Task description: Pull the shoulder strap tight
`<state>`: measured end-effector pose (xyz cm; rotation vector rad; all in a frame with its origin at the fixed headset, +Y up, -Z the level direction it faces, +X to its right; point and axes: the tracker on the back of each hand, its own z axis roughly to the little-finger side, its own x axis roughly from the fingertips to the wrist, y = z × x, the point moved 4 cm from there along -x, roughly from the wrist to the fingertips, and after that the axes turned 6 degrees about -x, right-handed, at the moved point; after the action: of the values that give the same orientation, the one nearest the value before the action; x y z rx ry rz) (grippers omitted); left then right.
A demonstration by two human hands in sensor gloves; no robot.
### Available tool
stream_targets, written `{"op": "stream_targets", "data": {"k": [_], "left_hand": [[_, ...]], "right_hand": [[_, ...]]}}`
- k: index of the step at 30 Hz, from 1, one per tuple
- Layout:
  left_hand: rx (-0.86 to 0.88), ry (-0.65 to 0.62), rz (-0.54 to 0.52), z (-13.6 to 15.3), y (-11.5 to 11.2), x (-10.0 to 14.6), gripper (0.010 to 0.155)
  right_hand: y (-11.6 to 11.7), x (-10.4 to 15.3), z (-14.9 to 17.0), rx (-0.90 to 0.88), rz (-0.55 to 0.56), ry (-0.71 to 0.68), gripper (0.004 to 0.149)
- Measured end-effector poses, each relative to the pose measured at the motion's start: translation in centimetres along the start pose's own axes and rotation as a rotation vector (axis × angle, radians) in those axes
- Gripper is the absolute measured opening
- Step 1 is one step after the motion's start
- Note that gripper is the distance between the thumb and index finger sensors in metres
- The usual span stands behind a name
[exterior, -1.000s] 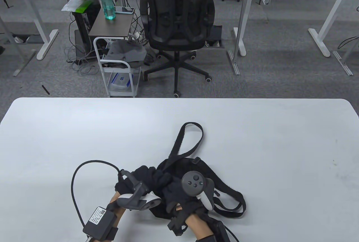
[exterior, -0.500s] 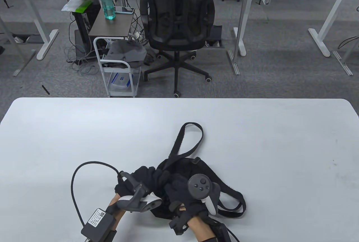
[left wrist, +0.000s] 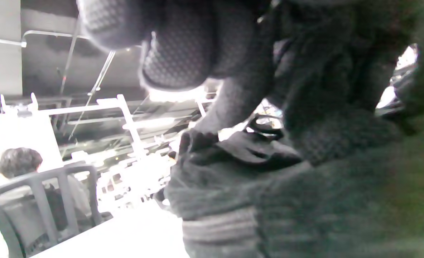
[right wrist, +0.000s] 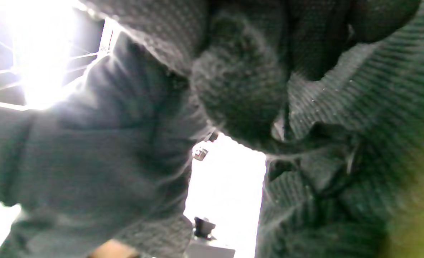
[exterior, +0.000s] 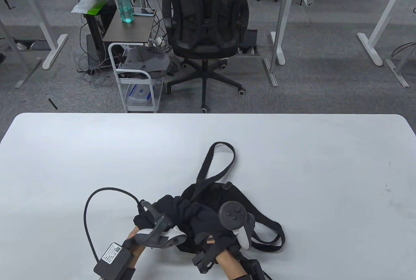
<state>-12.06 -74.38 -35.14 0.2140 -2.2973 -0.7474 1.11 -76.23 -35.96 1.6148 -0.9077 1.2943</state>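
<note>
A black bag [exterior: 216, 195] lies crumpled on the white table [exterior: 97, 150] near the front edge. Its shoulder strap [exterior: 203, 167] loops away from me and runs back down between my hands. My left hand [exterior: 156, 210] grips bunched bag fabric on the bag's left side. My right hand [exterior: 203, 220] is close beside it, fingers curled tight where the strap meets the bag. In the left wrist view my fingers [left wrist: 176, 57] curl over dark fabric [left wrist: 341, 200]. In the right wrist view my fingers [right wrist: 240, 93] are clenched in dark cloth [right wrist: 90, 143].
A second padded strap [exterior: 276, 229] trails off the bag's right side. The left glove's black cable [exterior: 86, 215] arcs over the table to my left. An office chair [exterior: 208, 17] and a small cart [exterior: 136, 88] stand beyond the table's far edge.
My right hand has shifted a little right and toward me, its tracker turning. The fabric between my hands has bunched up more. The left hand has hardly moved.
</note>
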Motion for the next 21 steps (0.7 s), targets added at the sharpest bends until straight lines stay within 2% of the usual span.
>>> {"op": "stream_targets", "data": {"k": [4,9,12,14,16,19,21], "left_hand": [[-0.011,0.022,-0.019,0.6,-0.2,-0.2,0.064],[-0.014,0.090,0.035,2.8,-1.5,0.7,0.064],[-0.068,0.071,0.033,2.0,-0.9,0.7,0.063],[-0.115,0.049,0.020,1.5,-0.4,0.8,0.063],[-0.088,0.032,0.012,1.0,-0.1,0.8,0.063],[-0.101,-0.011,-0.031,-0.3,1.0,0.5,0.063],[-0.107,-0.042,-0.064,-1.4,1.7,0.3,0.063]], "right_hand": [[-0.1,0.1,-0.6,0.058,0.019,-0.019,0.039],[-0.3,1.0,-0.5,0.043,0.005,-0.024,0.038],[-0.7,1.1,-0.4,0.054,0.015,-0.032,0.039],[-1.2,1.2,-0.1,0.077,-0.006,-0.011,0.049],[-1.7,1.2,0.1,0.047,0.032,-0.025,0.054],[-1.4,1.1,0.2,0.044,0.012,-0.017,0.055],[-1.0,1.2,0.1,0.059,0.005,-0.019,0.048]]}}
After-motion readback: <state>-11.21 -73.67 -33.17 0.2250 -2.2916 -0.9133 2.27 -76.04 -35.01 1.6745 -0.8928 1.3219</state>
